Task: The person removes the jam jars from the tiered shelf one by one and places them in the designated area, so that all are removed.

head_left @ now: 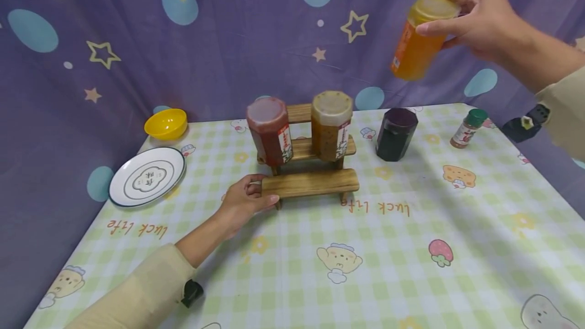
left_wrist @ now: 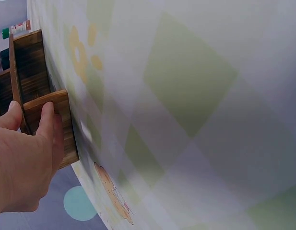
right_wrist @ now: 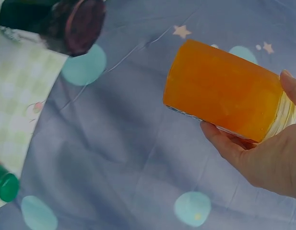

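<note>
My right hand (head_left: 486, 24) grips a jar of orange preserve (head_left: 418, 47) near its lid, holding it up in the air at the upper right. In the right wrist view, the tilted orange jar (right_wrist: 224, 91) has the thumb on one side and fingers under the other. My left hand (head_left: 239, 202) pinches the left end of the lowest step of a wooden tiered rack (head_left: 311, 183), also seen in the left wrist view. On the rack's middle step stand a jar of red preserve (head_left: 269, 133) and a brown jar with a pale lid (head_left: 330, 128).
Right of the rack stands a dark jar (head_left: 395, 136), then a small green-capped spice bottle (head_left: 468, 128). A yellow bowl (head_left: 166, 124) and a white plate (head_left: 132, 166) lie along the table's left edge. Behind the checked tablecloth (head_left: 393, 248) hangs a purple curtain (head_left: 256, 50).
</note>
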A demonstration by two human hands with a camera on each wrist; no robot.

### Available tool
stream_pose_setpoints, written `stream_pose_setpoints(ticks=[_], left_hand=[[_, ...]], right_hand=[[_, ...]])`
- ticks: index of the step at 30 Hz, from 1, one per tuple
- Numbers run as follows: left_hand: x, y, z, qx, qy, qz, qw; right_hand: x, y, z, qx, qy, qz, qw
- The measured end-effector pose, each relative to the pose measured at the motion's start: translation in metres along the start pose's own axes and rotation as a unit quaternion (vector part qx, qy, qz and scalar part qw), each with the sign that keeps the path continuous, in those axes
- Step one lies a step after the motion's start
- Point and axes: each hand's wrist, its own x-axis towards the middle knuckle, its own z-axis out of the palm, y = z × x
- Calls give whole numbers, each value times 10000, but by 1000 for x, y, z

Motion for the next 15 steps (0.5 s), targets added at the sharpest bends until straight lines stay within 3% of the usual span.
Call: stream_pose_setpoints(ticks=[15], left_hand=[[0, 1, 0, -47, 26, -87, 9999]], right_hand=[[-9, 53, -30, 170, 232, 398, 9988]])
